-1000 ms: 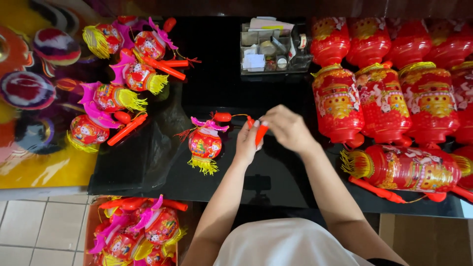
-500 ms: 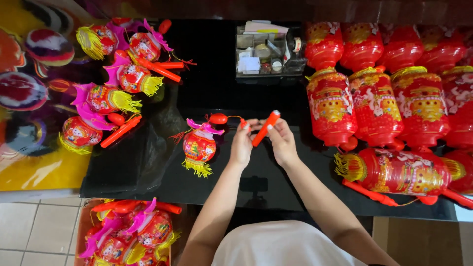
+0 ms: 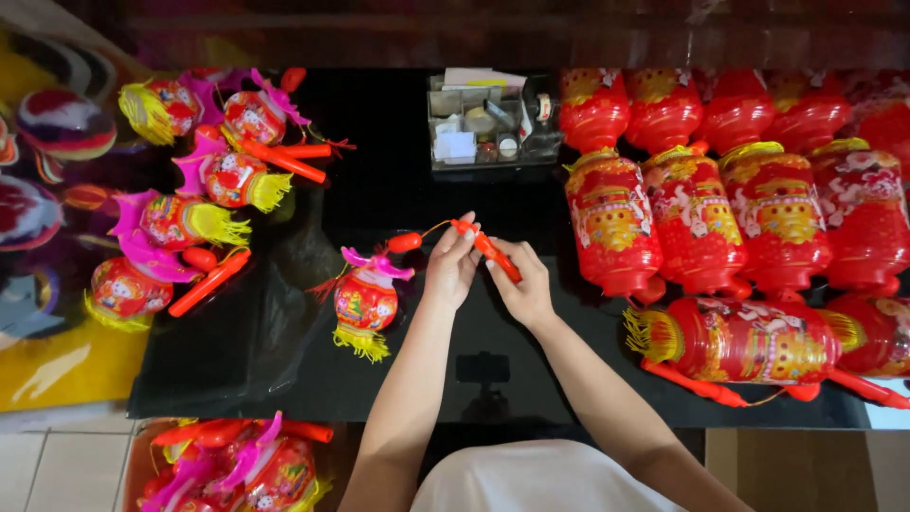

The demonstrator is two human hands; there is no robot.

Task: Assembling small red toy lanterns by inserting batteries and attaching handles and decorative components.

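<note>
Hands meet over the middle of the black table [image 3: 284,370]. The left hand [image 3: 453,270] and the right hand [image 3: 523,289] both pinch a short red stick [image 3: 493,251], which slants between them, fingertips closed on it from either side. From the stick's upper end a thin cord runs left to a small red bead [image 3: 405,242] and on to a small round lantern [image 3: 366,300] with pink wings and a yellow fringe, which lies on the table just left of the left hand.

By the look of it, the step in hand is fitting or checking the stick on this lantern's cord; the work on this one seems nearly finished. The next move calls for a light, steady hold so the thin cord does not snag or pull loose.

More winged lanterns [image 3: 204,175] with red sticks lie in a heap at the far left, and others fill a box [image 3: 232,465] below the table edge. Tall red lanterns [image 3: 720,204] crowd the right side. A clear organiser tray [image 3: 488,123] of small parts stands at the back.
</note>
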